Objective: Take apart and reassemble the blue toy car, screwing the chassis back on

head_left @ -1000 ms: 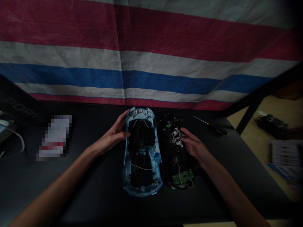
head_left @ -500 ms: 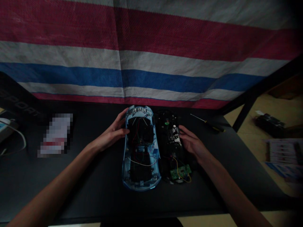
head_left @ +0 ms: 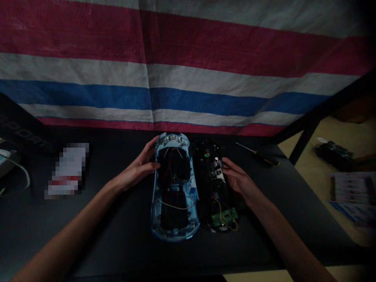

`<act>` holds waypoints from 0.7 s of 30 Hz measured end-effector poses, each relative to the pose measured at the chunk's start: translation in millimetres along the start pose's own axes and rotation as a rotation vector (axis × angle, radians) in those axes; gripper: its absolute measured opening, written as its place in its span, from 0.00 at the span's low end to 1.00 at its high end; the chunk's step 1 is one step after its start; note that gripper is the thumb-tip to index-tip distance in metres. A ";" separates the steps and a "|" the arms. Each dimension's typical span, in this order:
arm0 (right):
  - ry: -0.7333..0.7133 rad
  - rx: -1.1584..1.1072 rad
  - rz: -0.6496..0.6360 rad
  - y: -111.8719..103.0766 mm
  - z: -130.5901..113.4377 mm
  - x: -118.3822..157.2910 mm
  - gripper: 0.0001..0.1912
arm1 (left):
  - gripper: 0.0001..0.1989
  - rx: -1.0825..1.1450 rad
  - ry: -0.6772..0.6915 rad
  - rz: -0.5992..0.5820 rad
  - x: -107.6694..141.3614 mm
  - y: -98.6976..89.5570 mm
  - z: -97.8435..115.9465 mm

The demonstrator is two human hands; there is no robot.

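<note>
A blue toy car body shell [head_left: 192,196] lies upside down on the black table, its dark inside and thin wires showing. My left hand [head_left: 142,166] rests against its left edge, thumb over the rim and fingers along the side. Right beside the shell is a black car chassis [head_left: 210,156] with a silver metal part and a green circuit board [head_left: 225,216] with a yellow wire at its near end. My right hand [head_left: 237,178] holds the chassis by its right side, with some fingers hidden behind it.
A screwdriver [head_left: 261,156] lies right of the chassis. A pixelated item [head_left: 69,168] is on the table [head_left: 117,223] at left, near a white cable [head_left: 28,176]. A striped sheet [head_left: 176,98] hangs behind. Black frame bars and floor items are at right.
The view has shifted slightly, so the shell and chassis appear a little lower. Both hands keep the same places on them.
</note>
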State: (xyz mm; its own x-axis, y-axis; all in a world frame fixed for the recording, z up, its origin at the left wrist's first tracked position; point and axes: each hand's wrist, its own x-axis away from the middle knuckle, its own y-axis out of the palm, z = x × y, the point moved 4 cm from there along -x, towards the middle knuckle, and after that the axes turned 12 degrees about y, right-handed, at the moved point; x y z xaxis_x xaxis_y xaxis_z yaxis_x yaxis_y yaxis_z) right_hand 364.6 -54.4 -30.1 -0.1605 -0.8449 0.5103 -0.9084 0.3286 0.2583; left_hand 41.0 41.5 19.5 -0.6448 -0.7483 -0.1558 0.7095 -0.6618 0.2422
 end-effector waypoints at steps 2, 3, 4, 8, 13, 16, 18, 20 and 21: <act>0.001 0.002 -0.017 0.6 -0.1 0.4 0.23 | 0.42 0.005 0.002 0.000 -0.1 -0.1 0.1; 0.002 0.004 -0.026 0.8 -0.2 0.4 0.23 | 0.42 0.010 0.002 0.003 -0.1 -0.1 0.0; 0.005 0.006 -0.032 1.0 -0.2 0.3 0.23 | 0.42 0.013 -0.001 0.007 -0.1 -0.2 -0.2; 0.036 -0.005 -0.002 -0.1 0.2 -0.1 0.25 | 0.42 0.017 -0.005 0.016 0.5 -1.1 -0.6; 0.054 -0.040 0.022 0.5 1.4 0.2 0.27 | 0.43 0.017 -0.016 0.017 1.0 -2.1 -0.5; 0.026 -0.050 0.009 1.2 1.8 0.1 0.24 | 0.43 0.015 -0.010 0.017 0.8 -2.0 0.5; 0.009 -0.046 -0.008 1.7 1.9 -0.3 0.24 | 0.42 0.013 -0.012 0.017 0.8 -1.9 1.1; 0.001 -0.044 -0.014 1.7 2.0 -0.9 0.24 | 0.42 0.010 -0.018 0.014 0.8 -1.9 1.8; 0.002 -0.044 -0.013 1.5 1.9 -1.2 0.24 | 0.42 0.009 -0.022 0.015 0.9 -2.0 2.1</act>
State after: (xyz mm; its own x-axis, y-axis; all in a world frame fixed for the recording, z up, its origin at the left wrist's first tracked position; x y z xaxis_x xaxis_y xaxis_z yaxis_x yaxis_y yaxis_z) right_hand 362.7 -53.7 -31.9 -0.1485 -0.8485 0.5080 -0.8925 0.3362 0.3006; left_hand 38.4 42.3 20.8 -0.6404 -0.7567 -0.1315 0.7164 -0.6502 0.2530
